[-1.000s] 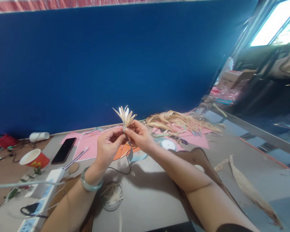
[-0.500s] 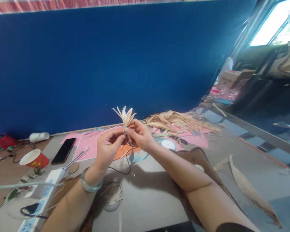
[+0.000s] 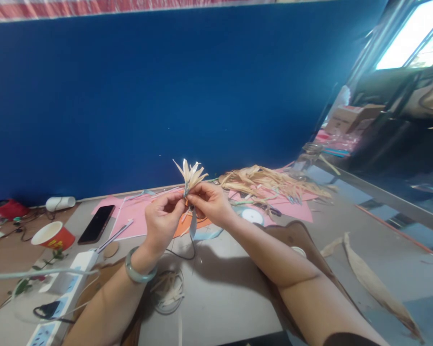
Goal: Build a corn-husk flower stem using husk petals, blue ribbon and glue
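Observation:
Between my two hands stands a small flower (image 3: 192, 176) with pale, pointed petals that look like dried corn husk. My left hand (image 3: 165, 211) pinches its lower end with thumb and fingertips. On the other side, my right hand (image 3: 210, 202) is closed on the base just under the petals. A grey-blue ribbon strip (image 3: 193, 225) hangs below the fingers. The exact grip at the base is partly hidden by the fingertips. Beneath, a round dish (image 3: 169, 290) holds cut husk strips.
A heap of dried husks (image 3: 270, 182) lies on pink paper at the back. To the left are a phone (image 3: 96, 224), a red paper cup (image 3: 54, 235) and a power strip (image 3: 70, 283) with cables. One long husk (image 3: 375, 283) lies at right.
The flower has turned slightly in my fingers and its petals look more bunched to the right. Both hands keep their pinch, and the hanging ribbon has shifted a little.

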### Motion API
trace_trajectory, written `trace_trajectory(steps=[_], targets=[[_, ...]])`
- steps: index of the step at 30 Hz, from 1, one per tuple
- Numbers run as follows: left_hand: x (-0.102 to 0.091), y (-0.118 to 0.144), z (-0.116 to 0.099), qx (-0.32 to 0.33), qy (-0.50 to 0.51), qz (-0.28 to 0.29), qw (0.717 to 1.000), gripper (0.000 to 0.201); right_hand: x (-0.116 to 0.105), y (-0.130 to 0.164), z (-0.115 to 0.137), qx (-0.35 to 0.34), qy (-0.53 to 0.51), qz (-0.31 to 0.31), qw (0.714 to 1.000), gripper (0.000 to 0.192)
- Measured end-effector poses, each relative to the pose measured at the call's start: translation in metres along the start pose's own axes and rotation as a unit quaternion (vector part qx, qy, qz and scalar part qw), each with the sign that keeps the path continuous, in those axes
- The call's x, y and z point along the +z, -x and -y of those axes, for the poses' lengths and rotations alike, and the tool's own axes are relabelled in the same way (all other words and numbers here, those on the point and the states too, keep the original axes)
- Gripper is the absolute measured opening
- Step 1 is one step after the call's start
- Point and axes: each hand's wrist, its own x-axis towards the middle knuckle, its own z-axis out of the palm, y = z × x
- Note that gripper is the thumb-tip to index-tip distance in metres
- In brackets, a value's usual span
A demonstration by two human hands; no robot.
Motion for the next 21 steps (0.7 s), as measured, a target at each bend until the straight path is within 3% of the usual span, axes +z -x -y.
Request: trace_trajectory(steps=[10, 15, 21], targets=[[0.0, 0.002, 0.012, 0.126, -0.121, -0.022, 0.984, 0.012, 0.007, 0.001, -0.001, -0.048, 0.045, -0.074, 0.995, 0.016], [-0.001, 0.003, 0.012, 0.191, -0.163, -0.031, 0.968, 0.011, 0.012, 0.005, -0.007, -0.057, 0.016, -0.088, 0.994, 0.016], [-0.004, 0.006, 0.016, 0.255, -0.219, -0.022, 0.941, 0.011, 0.017, 0.008, -0.005, -0.038, -0.019, -0.103, 0.994, 0.032]])
